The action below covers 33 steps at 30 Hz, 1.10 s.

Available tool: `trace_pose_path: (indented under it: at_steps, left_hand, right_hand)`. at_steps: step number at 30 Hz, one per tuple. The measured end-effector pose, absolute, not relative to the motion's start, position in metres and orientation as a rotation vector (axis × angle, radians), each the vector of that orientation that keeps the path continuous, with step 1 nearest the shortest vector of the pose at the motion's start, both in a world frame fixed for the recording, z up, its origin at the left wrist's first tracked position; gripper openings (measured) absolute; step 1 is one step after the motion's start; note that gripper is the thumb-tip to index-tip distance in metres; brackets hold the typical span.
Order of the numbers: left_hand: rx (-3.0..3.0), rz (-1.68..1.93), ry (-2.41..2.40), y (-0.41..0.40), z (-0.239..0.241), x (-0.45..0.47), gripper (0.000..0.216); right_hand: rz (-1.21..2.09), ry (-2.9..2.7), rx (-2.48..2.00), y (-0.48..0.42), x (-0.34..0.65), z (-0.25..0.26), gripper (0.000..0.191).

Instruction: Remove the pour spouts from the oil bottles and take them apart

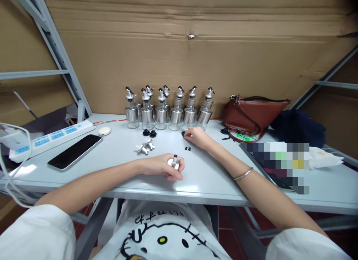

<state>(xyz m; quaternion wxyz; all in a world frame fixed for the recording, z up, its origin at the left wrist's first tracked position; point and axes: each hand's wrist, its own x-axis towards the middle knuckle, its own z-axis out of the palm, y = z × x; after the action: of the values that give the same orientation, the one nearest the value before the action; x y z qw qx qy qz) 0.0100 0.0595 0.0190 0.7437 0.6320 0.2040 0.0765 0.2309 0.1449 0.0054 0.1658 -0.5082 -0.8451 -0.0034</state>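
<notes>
Between left fingers (176,173) sits a silvery, black-tipped pourer (175,163)

Apparently an assembly workshop: matching steel-sleeved dispenser bottles (161,114) and corrugated cardboard (179,62) stand at twelve o'clock, loose pourer spouts (144,149) at eight on the metal-framed worktable (212,176), a power strip (53,139) at nine.

On our pale grey table (209,170), we see a front row of 6 steel-banded glass bottles (161,114) with more behind, 2 black stoppers (153,133), a cluster of silvery spouts (143,150), 2 tiny black pieces (189,149), a phone (75,152), a white power strip (50,140) and a reddish-brown handbag (254,113).
</notes>
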Motion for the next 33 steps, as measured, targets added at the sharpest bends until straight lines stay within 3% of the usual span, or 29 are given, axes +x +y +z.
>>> trace_pose_path:
  at_steps: [8, 13, 17, 33]
  left_hand:
    - [1.327, 0.177, 0.423, 0.059, 0.020, 0.010, 0.027]
    - [1.230, 0.174, 0.345, 0.060, 0.020, 0.010, 0.028]
    - [1.219, 0.161, 0.336, 0.061, 0.020, 0.010, 0.031]
    - [1.165, 0.180, 0.333, 0.062, 0.018, 0.010, 0.027]
  right_hand:
    - [0.103, -2.217, -1.392, 0.133, 0.229, 0.023, 0.013]
    - [0.943, -2.074, -1.027, 0.105, 0.206, 0.041, 0.023]
    - [1.307, -2.038, -0.769, 0.086, 0.191, 0.047, 0.019]
    - [1.530, -1.997, -0.668, 0.081, 0.190, 0.050, 0.016]
